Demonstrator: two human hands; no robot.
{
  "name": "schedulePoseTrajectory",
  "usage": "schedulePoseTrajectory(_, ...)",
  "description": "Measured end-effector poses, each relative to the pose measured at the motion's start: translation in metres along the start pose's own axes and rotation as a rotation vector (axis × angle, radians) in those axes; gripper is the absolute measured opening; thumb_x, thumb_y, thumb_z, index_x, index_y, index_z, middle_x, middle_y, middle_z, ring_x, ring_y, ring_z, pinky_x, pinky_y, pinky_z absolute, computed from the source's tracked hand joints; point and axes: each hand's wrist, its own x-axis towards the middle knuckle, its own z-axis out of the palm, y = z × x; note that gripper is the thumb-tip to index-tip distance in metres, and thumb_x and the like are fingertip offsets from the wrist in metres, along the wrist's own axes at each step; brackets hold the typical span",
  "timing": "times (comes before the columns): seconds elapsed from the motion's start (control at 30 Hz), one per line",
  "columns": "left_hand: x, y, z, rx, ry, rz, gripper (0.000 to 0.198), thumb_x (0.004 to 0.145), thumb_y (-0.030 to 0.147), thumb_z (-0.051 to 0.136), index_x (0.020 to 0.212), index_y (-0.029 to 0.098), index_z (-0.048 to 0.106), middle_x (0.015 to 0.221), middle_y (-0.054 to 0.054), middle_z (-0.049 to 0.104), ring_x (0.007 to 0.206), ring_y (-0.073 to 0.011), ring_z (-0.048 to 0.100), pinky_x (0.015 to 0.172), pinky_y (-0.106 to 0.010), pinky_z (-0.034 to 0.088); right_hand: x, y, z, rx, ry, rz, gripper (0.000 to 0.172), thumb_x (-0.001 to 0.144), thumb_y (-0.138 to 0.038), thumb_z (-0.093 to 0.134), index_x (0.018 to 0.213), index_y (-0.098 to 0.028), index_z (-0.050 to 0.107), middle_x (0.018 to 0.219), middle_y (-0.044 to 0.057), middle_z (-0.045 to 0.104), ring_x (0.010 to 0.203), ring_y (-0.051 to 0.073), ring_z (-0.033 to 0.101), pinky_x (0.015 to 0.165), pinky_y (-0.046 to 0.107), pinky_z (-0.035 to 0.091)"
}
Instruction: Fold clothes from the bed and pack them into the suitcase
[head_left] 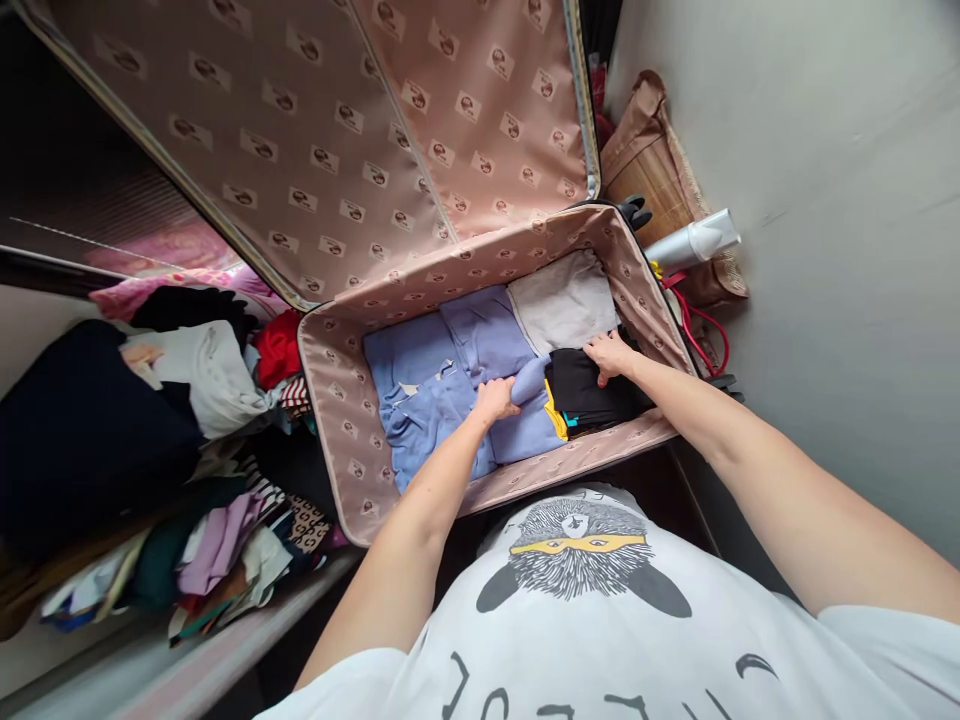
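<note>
An open suitcase [337, 400] with a pink patterned lining holds folded clothes. My left hand [497, 400] rests on the blue clothes [427, 420] near the middle, its fingers bent around a fold of blue cloth. At the suitcase's right part, my right hand [609, 357] lies with fingers spread on the black folded clothes [589, 392], at their upper edge. A light grey folded cloth [566, 300] sits just above that hand. Yellow cloth [555, 412] shows along the left edge of the black pile.
The suitcase lid [322, 130] stands raised behind. Piled clothes [217, 375] lie on the left, with more on a shelf [225, 650] below them. Beyond the suitcase's right end are a silvery roll [694, 243], a brown bag [652, 150] and a grey wall [840, 250].
</note>
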Motion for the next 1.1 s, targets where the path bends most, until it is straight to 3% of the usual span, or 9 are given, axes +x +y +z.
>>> schedulePoseTrajectory(0.13,-0.03,0.006,0.016,-0.025,0.056,0.082,0.045,0.085,0.025,0.071,0.129,0.021,0.061,0.135,-0.015,0.058,0.125,-0.0306,0.057,0.103,-0.04,0.045,0.004,0.008,0.004,0.073,-0.015,-0.006,0.083,0.057,-0.041,0.091,0.128,-0.015,0.057,0.137,0.023,0.058,0.128,0.043,0.05,0.106,0.054,0.037)
schedulePoseTrajectory(0.33,-0.074,0.012,0.042,0.0,0.106,0.195,0.04,0.085,0.018,0.065,0.125,0.022,0.061,0.131,-0.012,0.056,0.118,-0.0285,0.056,0.1,-0.041,0.048,0.016,0.013,0.002,0.159,-0.132,0.012,0.086,0.056,-0.036,0.092,0.13,-0.014,0.054,0.122,0.022,0.07,0.121,0.043,0.062,0.107,0.053,0.037)
schedulePoseTrajectory(0.5,-0.075,0.01,0.034,-0.017,0.095,0.234,0.038,0.085,0.019,0.064,0.122,0.022,0.062,0.129,-0.012,0.057,0.115,-0.0278,0.058,0.096,-0.038,0.05,0.024,0.008,-0.007,0.144,-0.274,0.024,0.059,0.059,-0.037,0.091,0.111,-0.018,0.07,0.116,0.016,0.074,0.114,0.038,0.068,0.093,0.042,0.049)
schedulePoseTrajectory(0.6,-0.059,-0.006,0.004,-0.118,0.113,0.23,0.037,0.082,0.017,0.064,0.119,0.021,0.063,0.123,-0.012,0.064,0.11,-0.0268,0.063,0.091,-0.035,0.05,0.016,0.004,-0.009,0.16,-0.289,0.009,0.051,0.062,-0.029,0.087,0.11,-0.021,0.073,0.11,0.011,0.076,0.108,0.034,0.071,0.083,0.035,0.052)
schedulePoseTrajectory(0.73,-0.022,-0.04,-0.058,-0.216,0.197,0.241,0.031,0.081,0.014,0.061,0.11,0.023,0.066,0.108,-0.007,0.072,0.104,-0.0259,0.068,0.087,-0.032,0.05,-0.009,-0.001,-0.009,0.157,-0.194,-0.079,0.057,0.065,-0.016,0.077,0.122,-0.019,0.07,0.106,0.011,0.077,0.103,0.033,0.072,0.081,0.032,0.051)
schedulePoseTrajectory(0.83,0.02,-0.065,-0.102,-0.168,0.277,0.179,0.036,0.085,0.019,0.063,0.12,0.023,0.066,0.123,-0.01,0.07,0.116,-0.0285,0.065,0.096,-0.035,0.049,-0.026,-0.007,-0.006,0.144,-0.111,-0.099,0.058,0.069,-0.015,0.071,0.127,-0.018,0.067,0.106,0.014,0.076,0.106,0.034,0.071,0.087,0.035,0.05)
schedulePoseTrajectory(0.93,0.067,-0.084,-0.13,-0.077,0.268,0.073,0.071,0.078,0.033,0.08,0.144,0.022,0.056,0.159,-0.017,0.045,0.141,-0.0404,0.046,0.112,-0.047,0.042,-0.031,-0.01,-0.002,0.14,-0.075,-0.094,0.065,0.07,-0.016,0.069,0.135,-0.019,0.063,0.126,0.017,0.07,0.12,0.037,0.065,0.098,0.043,0.048)
schedulePoseTrajectory(1.0,0.093,-0.091,-0.139,-0.088,0.217,-0.006,0.104,0.067,0.041,0.091,0.157,0.023,0.042,0.168,-0.021,0.029,0.148,-0.0474,0.036,0.116,-0.056,0.037,-0.028,-0.009,-0.001,0.154,-0.115,-0.089,0.075,0.067,-0.018,0.071,0.141,-0.02,0.058,0.143,0.019,0.061,0.129,0.04,0.059,0.103,0.051,0.045)
schedulePoseTrajectory(1.1,0.117,-0.092,-0.143,-0.167,0.136,-0.069,0.12,0.054,0.043,0.099,0.157,0.019,0.042,0.162,-0.025,0.038,0.143,-0.0477,0.042,0.112,-0.055,0.041,-0.019,-0.006,-0.001,0.209,-0.242,-0.051,0.093,0.066,-0.021,0.073,0.154,-0.021,0.044,0.152,0.023,0.053,0.138,0.043,0.053,0.109,0.06,0.04)
